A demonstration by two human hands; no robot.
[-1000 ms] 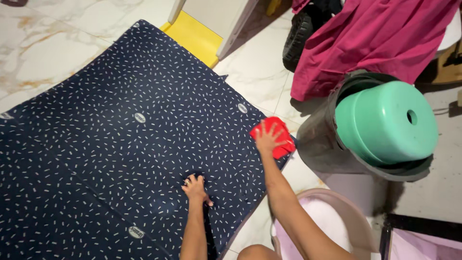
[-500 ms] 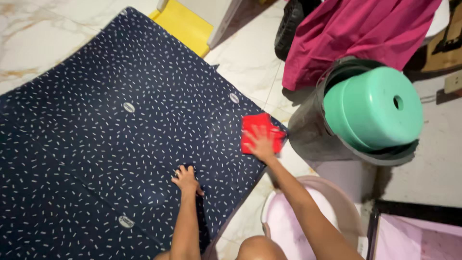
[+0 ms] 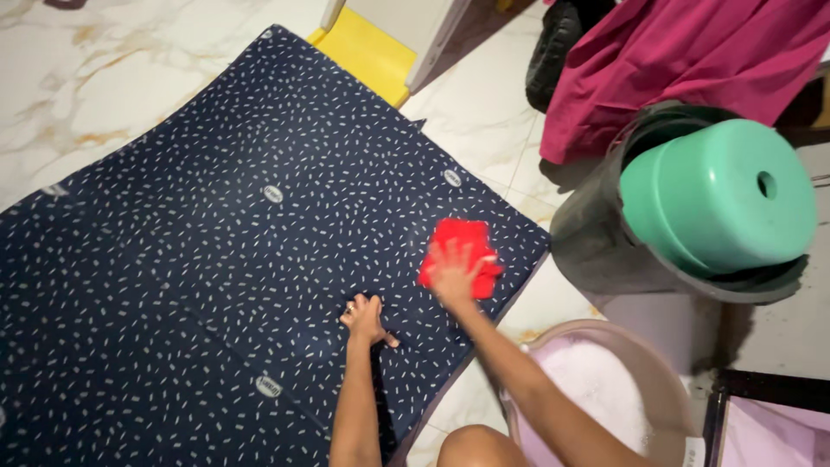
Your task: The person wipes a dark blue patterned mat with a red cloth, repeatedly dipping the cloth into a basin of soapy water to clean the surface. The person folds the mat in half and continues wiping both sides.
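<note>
A dark blue mat (image 3: 199,259) with small white flecks lies spread over the marble floor. My right hand (image 3: 456,270) presses flat, fingers spread, on a red cloth (image 3: 458,251) near the mat's right corner. My left hand (image 3: 365,318) rests on the mat a little nearer to me, fingers curled against the fabric and holding nothing. Both forearms reach in from the bottom edge.
A pale pink basin (image 3: 596,398) of soapy water sits by my knee at bottom right. A dark bin (image 3: 605,251) carries an upturned green bucket (image 3: 718,199). A magenta cloth (image 3: 692,60) hangs behind it. A yellow board (image 3: 367,54) lies at the mat's far edge.
My right hand has slid the red cloth leftward and inward from the mat's right corner. My left hand has stayed pressed on the mat.
</note>
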